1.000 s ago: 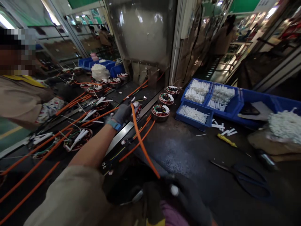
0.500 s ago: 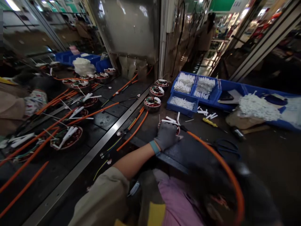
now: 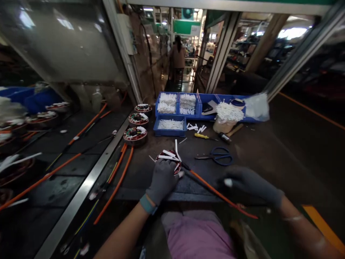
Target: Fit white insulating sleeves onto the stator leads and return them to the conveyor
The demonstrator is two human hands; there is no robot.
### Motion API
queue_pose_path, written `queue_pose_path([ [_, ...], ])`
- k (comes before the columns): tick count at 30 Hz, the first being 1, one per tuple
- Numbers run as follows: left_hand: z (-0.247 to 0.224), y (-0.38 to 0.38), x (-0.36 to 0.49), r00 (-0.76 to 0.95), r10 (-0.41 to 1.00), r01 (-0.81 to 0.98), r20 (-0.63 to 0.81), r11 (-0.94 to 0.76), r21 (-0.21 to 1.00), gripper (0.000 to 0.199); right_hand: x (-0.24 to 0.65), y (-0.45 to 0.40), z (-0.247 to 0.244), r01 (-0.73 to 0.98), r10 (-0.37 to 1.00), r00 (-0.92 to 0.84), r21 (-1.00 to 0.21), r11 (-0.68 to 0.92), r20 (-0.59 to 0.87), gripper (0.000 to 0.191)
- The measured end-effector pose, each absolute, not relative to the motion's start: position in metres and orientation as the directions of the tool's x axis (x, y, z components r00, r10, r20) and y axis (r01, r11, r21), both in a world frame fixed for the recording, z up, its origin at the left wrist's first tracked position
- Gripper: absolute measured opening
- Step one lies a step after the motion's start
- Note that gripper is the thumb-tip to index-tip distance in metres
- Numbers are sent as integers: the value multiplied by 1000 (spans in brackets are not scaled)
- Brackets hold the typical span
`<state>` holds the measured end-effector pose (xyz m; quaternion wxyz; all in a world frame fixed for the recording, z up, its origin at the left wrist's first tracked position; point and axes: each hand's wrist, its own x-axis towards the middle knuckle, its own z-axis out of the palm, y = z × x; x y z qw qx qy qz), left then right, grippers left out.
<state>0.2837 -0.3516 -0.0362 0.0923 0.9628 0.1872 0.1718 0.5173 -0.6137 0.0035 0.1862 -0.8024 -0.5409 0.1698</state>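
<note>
Grips coil (image 3: 177, 167) with left hand (image 3: 163, 181) alone, with cable (image 3: 207, 185) now unlooped to coil's right; cannot tell grip of right hand (image 3: 249, 184).

Org cable (image 3: 211, 187), gry L glove (image 3: 163, 180)

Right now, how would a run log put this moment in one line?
left hand: on wound ring with white tubes | right hand: beside orange cable, contact unclear | scissors: on bench | yellow-handled tool: beyond scissors
</note>
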Motion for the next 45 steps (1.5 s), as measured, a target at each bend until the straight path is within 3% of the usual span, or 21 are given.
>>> queue_pose_path([
  [3, -38, -361, 278, 884, 336, 282, 326, -938, 203, 30, 545, -568, 12, 804, 829, 505, -479, -352, 239, 33],
  [5, -39, -360, 273, 889, 290, 233, 354, -953, 194, 27, 575, -528, 18, 771, 630, 635, -421, -478, 448, 34],
  [7, -41, -356, 269, 878, 255, 171, 405, -958, 232, 20, 608, -490, 23, 707, 458, 688, -380, -596, 563, 33],
  [9, -43, -354, 265, 844, 258, 124, 470, -947, 297, 13, 638, -461, 26, 686, 402, 674, -323, -652, 619, 37],
  [12, -47, -356, 265, 780, 318, 122, 539, -922, 368, 10, 671, -437, 28, 679, 451, 644, -192, -708, 618, 47],
  [16, -51, -364, 272, 709, 387, 153, 590, -901, 407, 27, 694, -433, 23, 714, 537, 602, -96, -694, 591, 24],
  [20, -49, -369, 276, 683, 400, 141, 612, -894, 426, 26, 699, -441, 16, 730, 529, 566, -86, -678, 632, 24],
  [26, -46, -378, 271, 696, 439, 194, 568, -877, 440, 21, 701, -447, 19, 726, 559, 604, -102, -681, 568, 22],
  [30, -47, -378, 264, 741, 415, 159, 528, -872, 463, 13, 700, -449, 19, 724, 551, 616, -129, -678, 563, 32],
  [34, -49, -373, 259, 780, 386, 157, 492, -882, 444, 19, 694, -448, 15, 738, 560, 622, -172, -653, 547, 21],
  [39, -54, -371, 262, 751, 389, 121, 533, -875, 468, 11, 692, -451, 21, 708, 445, 672, -337, -621, 592, 8],
  [42, -56, -373, 265, 728, 417, 131, 545, -864, 487, 12, 691, -460, 30, 712, 411, 669, -375, -594, 619, 7],
  [45, -54, -375, 267, 713, 433, 130, 552, -855, 502, 13, 670, -474, 32, 763, 329, 625, -466, -447, 708, 6],
])
